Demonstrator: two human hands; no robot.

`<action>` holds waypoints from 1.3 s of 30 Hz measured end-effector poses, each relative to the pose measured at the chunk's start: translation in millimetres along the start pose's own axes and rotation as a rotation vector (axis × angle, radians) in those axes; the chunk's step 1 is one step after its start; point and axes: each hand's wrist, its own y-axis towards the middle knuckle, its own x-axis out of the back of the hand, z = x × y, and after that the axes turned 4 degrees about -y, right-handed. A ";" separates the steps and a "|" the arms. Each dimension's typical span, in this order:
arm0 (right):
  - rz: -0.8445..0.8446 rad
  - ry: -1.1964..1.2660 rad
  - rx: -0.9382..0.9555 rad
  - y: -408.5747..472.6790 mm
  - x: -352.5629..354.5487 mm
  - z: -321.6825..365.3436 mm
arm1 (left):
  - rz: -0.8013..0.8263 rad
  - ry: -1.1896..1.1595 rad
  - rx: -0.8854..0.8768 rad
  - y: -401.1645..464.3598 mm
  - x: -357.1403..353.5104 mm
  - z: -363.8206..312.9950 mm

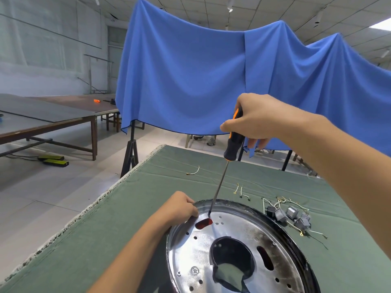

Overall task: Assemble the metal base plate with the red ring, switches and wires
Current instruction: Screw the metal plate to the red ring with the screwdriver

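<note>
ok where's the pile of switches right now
In the head view the switches lie in a tangle with their wires on the green cloth, just right of the metal base plate.

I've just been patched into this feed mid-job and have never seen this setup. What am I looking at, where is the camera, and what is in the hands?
There is no machine here: a person works with two bare hands, and the single picture comes from a camera worn on the head, looking forward and down.

The right hand grips a black and orange screwdriver, its tip set down on the round metal base plate beside a slot where the red ring shows through. The left hand holds the plate's rim at its far left edge.

The plate lies on a table covered with green cloth. To the plate's right sits a cluster of grey switches with wires attached, and a few loose wires lie farther back. A blue sheet hangs behind the table.
</note>
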 end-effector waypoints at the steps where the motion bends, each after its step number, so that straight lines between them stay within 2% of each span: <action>1: 0.027 0.057 0.005 -0.6 2.0 0.2 | -0.001 0.000 0.002 0.3 0.0 0.4; 3: 0.001 0.076 0.014 -1.9 2.8 -2.5 | -0.002 0.003 0.005 0.8 0.0 0.3; 7: -0.196 -0.189 -0.048 -0.8 -1.1 -7.6 | -0.001 -0.002 0.011 -0.3 -0.5 -1.2; 9: -0.132 -0.174 -0.056 -0.2 0.3 -7.1 | 0.001 -0.009 0.010 -0.5 -0.6 -1.3; 12: 0.054 0.006 -0.040 -2.1 5.9 -6.4 | 0.008 -0.022 0.009 -0.6 -0.8 -0.8; 14: 0.029 0.050 -0.033 -3.1 6.5 -9.0 | 0.014 -0.024 0.011 0.1 -0.4 -0.2; 17: -0.143 -0.120 -0.101 -3.9 0.4 -12.8 | 0.013 -0.031 0.015 -0.5 -0.4 -0.2; 19: -0.184 -0.167 -0.168 -5.8 -0.1 -10.1 | 0.014 -0.030 0.016 -0.4 -0.6 -0.4; 22: -0.031 -0.173 -0.142 -4.9 4.1 -4.3 | 0.014 -0.029 0.021 0.0 -0.5 -0.2; 25: 0.079 -0.037 -0.072 -3.3 8.3 -3.6 | 0.014 -0.032 0.029 0.7 -0.3 0.4; 27: 0.042 -0.034 -0.058 -4.5 9.4 -6.8 | 0.014 -0.030 0.027 0.4 -0.7 -0.3; 31: -0.153 -0.230 -0.107 -5.7 5.3 -5.1 | 0.006 -0.020 0.020 -0.9 -0.4 -0.8; 33: -0.090 -0.220 -0.089 -4.1 5.3 -1.0 | -0.012 -0.020 0.009 -1.4 -1.2 -0.4; 36: 0.055 -0.053 -0.040 -2.8 7.6 2.7 | -0.020 -0.022 0.003 -1.2 -1.5 0.6; 39: -0.031 -0.044 -0.014 -2.4 3.2 -1.7 | -0.009 -0.035 -0.001 -0.7 -1.6 0.7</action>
